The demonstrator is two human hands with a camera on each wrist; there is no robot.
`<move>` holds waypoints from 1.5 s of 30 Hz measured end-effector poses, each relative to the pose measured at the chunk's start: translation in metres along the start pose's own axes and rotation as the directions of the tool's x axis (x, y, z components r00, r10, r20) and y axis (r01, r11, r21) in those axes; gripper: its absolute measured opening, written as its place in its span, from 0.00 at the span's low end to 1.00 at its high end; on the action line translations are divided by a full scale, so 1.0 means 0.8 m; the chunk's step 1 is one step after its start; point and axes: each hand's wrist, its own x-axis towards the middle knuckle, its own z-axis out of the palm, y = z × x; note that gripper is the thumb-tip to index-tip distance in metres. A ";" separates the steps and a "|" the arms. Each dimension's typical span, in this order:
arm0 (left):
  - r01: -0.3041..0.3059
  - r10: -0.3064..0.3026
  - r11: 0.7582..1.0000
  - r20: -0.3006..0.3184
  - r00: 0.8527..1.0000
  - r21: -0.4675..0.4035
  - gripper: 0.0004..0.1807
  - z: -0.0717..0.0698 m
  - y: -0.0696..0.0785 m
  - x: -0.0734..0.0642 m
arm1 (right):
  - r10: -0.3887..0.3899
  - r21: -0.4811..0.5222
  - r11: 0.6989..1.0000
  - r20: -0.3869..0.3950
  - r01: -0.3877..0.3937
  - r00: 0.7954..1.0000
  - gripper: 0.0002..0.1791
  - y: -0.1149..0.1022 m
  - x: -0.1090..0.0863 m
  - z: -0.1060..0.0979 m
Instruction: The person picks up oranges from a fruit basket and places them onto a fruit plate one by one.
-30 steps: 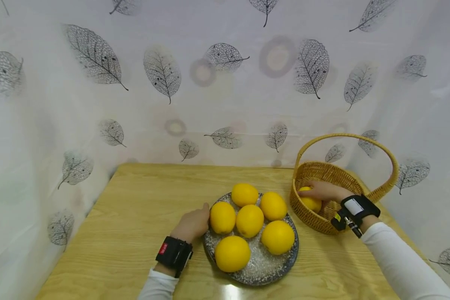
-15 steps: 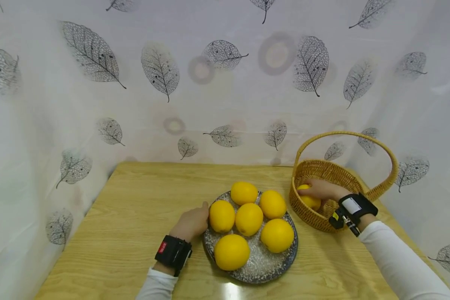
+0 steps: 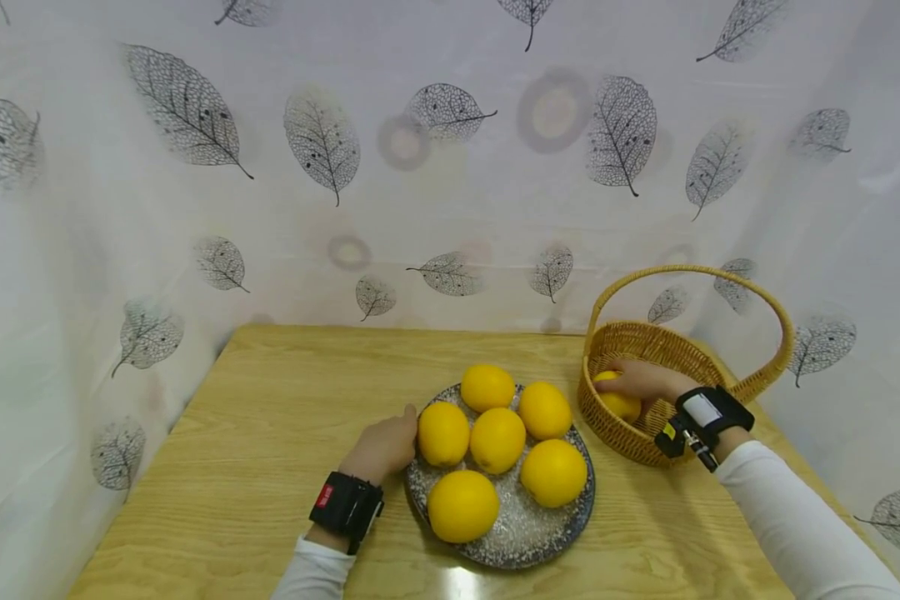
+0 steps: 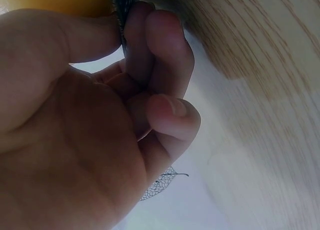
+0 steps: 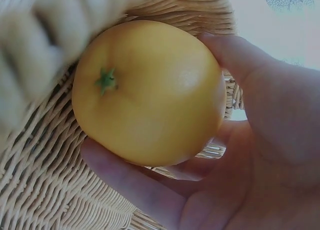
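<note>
Inside the wicker basket [image 3: 648, 333], my right hand [image 3: 641, 381] grips a yellow orange [image 3: 621, 404]. The right wrist view shows this orange [image 5: 150, 94] between thumb and curled fingers, its green star-shaped stem mark facing the camera. My left hand [image 3: 382, 446] pinches the left rim of a speckled grey plate [image 3: 525, 533]. In the left wrist view the plate's dark edge [image 4: 122, 19] sits between thumb and fingertips. Several more oranges [image 3: 498, 440] lie on the plate, one of them close beside the left thumb.
The basket's tall arched handle [image 3: 690, 269] rises above the right forearm. Plate and basket stand close together on a wooden table [image 3: 292, 400]. A leaf-patterned curtain [image 3: 480, 200] hangs behind the table and along both sides.
</note>
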 end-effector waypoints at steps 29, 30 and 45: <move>0.006 -0.006 0.999 -0.006 1.000 0.034 0.30 0.000 -0.002 0.001 | -0.140 -0.270 0.962 -0.372 0.037 0.918 0.40 -0.019 -0.035 0.000; 0.006 -0.006 0.999 -0.005 1.000 0.032 0.30 0.000 -0.002 0.001 | -0.144 -0.268 0.963 -0.384 0.039 0.912 0.40 -0.022 -0.038 0.001; 0.012 -0.012 1.000 0.001 1.000 0.026 0.30 0.001 0.001 0.000 | -0.170 -0.258 0.965 -0.466 0.050 0.868 0.38 -0.079 -0.105 0.021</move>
